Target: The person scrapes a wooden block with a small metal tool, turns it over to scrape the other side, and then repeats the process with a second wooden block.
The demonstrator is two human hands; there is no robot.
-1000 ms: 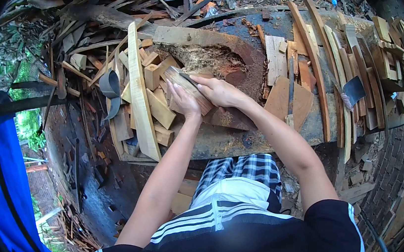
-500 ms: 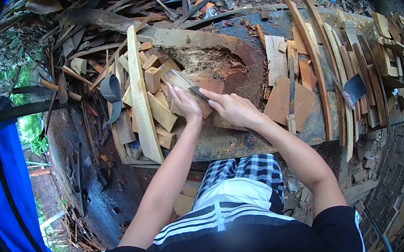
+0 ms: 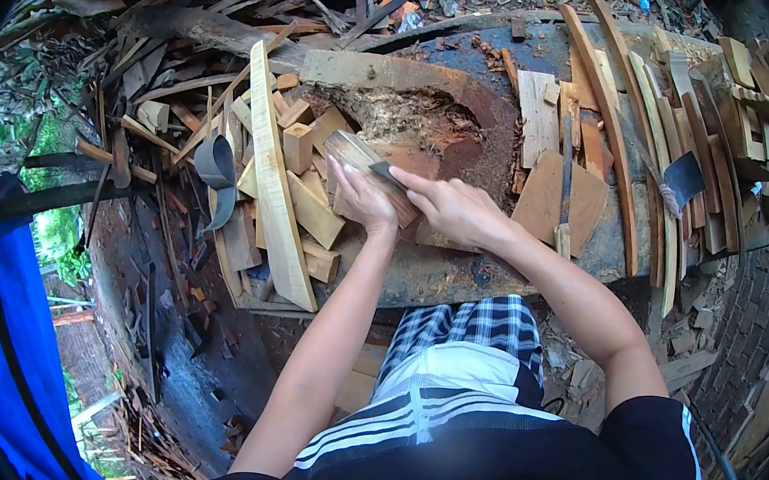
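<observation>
Near the middle of the view, my left hand [image 3: 365,198] supports a small wooden block [image 3: 354,151] from its near left side. My right hand [image 3: 452,212] is wrapped round a dark blade-like tool [image 3: 390,175], its index finger stretched along it, and the tool's tip lies against the block. Part of the tool shows below my right wrist. Beneath both hands is a thick, hollowed slab of wood [image 3: 375,70] with a rough, crumbly middle. Small wood blocks [image 3: 298,147] lie just left of my left hand.
A long pale plank [image 3: 273,180] slants at the left beside a curved grey piece [image 3: 215,162]. At the right are flat boards [image 3: 560,198], a long-handled tool [image 3: 567,166], curved wooden strips [image 3: 610,133] and stacked blocks [image 3: 748,130]. A blue sheet [image 3: 3,339] hangs at the far left.
The whole scene has shifted slightly to the right in the view. Both hands keep the same hold on the block and the tool.
</observation>
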